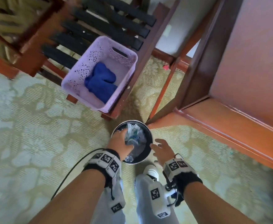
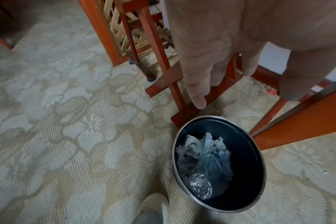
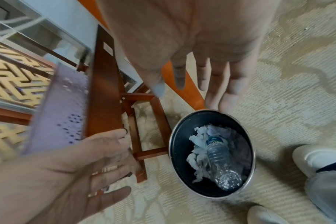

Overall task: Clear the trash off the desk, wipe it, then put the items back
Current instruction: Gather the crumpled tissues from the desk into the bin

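The desk [image 1: 253,75] stood just beside the round bin [image 1: 150,139] on the carpet; on the bin's other side a slatted rack carried a lilac basket [image 1: 77,75] with a blue cloth [image 1: 100,81] in it. Inside the bin lay a plastic bottle [image 3: 219,160] on crumpled tissue [image 3: 197,136]. The left hand [image 1: 119,141] and right hand [image 1: 161,150] hovered over the rim, fingers spread, holding nothing. A careless knock could have tipped the light bin and spilled everything.
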Demonstrator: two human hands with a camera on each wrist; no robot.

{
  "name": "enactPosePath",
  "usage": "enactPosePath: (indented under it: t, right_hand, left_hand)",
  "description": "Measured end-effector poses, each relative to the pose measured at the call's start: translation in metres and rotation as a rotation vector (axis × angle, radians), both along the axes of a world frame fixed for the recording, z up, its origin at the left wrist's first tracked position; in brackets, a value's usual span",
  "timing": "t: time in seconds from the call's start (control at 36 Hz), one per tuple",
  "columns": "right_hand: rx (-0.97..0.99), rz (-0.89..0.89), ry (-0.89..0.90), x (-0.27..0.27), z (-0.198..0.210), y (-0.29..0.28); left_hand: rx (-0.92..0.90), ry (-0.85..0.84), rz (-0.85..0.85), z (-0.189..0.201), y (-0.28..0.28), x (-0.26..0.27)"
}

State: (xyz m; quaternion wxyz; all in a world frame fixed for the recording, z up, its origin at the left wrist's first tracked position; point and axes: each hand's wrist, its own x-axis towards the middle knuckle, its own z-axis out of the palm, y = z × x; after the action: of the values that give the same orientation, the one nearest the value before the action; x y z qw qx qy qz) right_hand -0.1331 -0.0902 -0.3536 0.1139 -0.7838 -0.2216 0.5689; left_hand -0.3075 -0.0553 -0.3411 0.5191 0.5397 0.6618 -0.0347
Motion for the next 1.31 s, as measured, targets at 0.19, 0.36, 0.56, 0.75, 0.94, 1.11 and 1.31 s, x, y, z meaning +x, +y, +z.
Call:
enactPosePath:
  t: [0.19,0.36,0.56,0.75,0.94,1.11,1.31]
  right_hand:
    - [0.196,0.099,-0.012,0.019,0.132,-0.021]
    - [0.367,0.087,-0.080,0.040,0.238,-0.029]
    - [0.460,0.065,-0.092,0.068,0.312,-0.031]
    - [0.517,0.000,-0.084,0.133,0.350,-0.034]
    - [0.509,-0.037,-0.138,0.233,0.367,-0.051]
    - [0.463,-0.143,-0.170,0.310,0.372,-0.067]
    - [0.433,-0.181,-0.192,0.356,0.369,-0.072]
  left_hand:
    - [0.128,-0.006,-0.064,0.117,0.003,0.010]
    - [0.293,-0.117,-0.208,0.220,0.002,0.034]
    - [0.375,-0.159,-0.321,0.304,0.020,0.069]
    - [0.448,-0.063,-0.477,0.333,0.029,0.127]
    - [0.435,0.048,-0.516,0.322,0.022,0.202]
    - [0.453,0.206,-0.637,0.313,0.037,0.256]
    - [0.561,0.308,-0.645,0.302,0.105,0.307]
